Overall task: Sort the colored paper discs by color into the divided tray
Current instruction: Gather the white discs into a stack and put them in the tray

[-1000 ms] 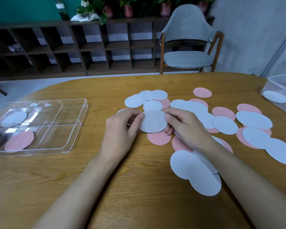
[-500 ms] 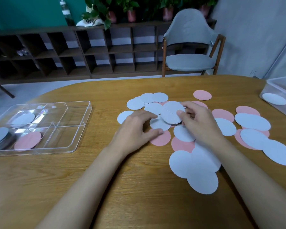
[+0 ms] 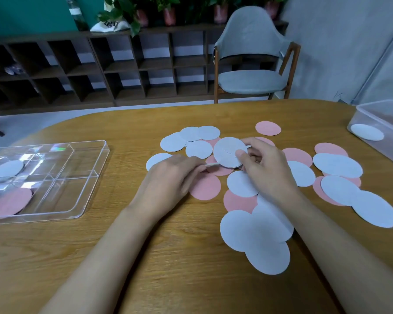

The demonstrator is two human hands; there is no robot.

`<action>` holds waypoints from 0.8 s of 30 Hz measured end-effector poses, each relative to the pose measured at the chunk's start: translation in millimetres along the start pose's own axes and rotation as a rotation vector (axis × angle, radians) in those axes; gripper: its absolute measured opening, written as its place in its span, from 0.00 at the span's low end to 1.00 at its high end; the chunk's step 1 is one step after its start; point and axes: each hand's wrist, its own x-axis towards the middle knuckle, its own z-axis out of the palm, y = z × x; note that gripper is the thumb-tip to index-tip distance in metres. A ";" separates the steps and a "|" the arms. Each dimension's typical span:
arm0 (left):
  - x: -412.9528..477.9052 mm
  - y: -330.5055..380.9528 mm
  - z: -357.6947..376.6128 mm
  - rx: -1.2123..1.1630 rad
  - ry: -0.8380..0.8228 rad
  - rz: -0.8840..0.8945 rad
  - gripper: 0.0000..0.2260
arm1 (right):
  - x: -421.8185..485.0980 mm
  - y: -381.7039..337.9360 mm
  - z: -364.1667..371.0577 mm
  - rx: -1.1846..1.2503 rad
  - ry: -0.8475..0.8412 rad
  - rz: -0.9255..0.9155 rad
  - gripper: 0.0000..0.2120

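Observation:
Several pale blue and pink paper discs lie spread over the wooden table. My right hand (image 3: 262, 165) pinches a small stack of pale blue discs (image 3: 228, 151), tilted up above the pile. My left hand (image 3: 175, 175) pinches the edge of another pale disc (image 3: 211, 164) lying flat just left of that stack, over a pink disc (image 3: 205, 186). The clear divided tray (image 3: 86, 184) stands at the left; it holds a pale blue disc (image 3: 6, 169) in a far compartment and a pink disc (image 3: 10, 201) in a near one.
A clear plastic bin (image 3: 386, 125) with one white disc (image 3: 366, 132) sits at the table's right edge. A grey chair (image 3: 251, 62) and a dark shelf unit (image 3: 100, 69) stand behind the table. Bare wood lies between tray and pile.
My right hand lifted the pale blue stack away from my left hand and up to the right. My left hand moved onto another pale disc and took its edge.

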 end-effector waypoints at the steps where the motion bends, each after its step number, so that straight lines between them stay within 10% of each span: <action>1: -0.9 0.3 -0.3 -0.012 0.045 0.005 0.12 | -0.5 -0.7 0.5 0.010 -0.006 0.003 0.09; 15: 1.6 14.0 -0.7 -0.452 0.202 -0.467 0.03 | -11.3 -10.2 11.6 0.146 -0.250 -0.076 0.07; 24: 2.0 -27.5 -17.8 -0.024 0.010 -0.480 0.16 | -7.9 -3.4 10.7 -0.011 -0.141 -0.091 0.10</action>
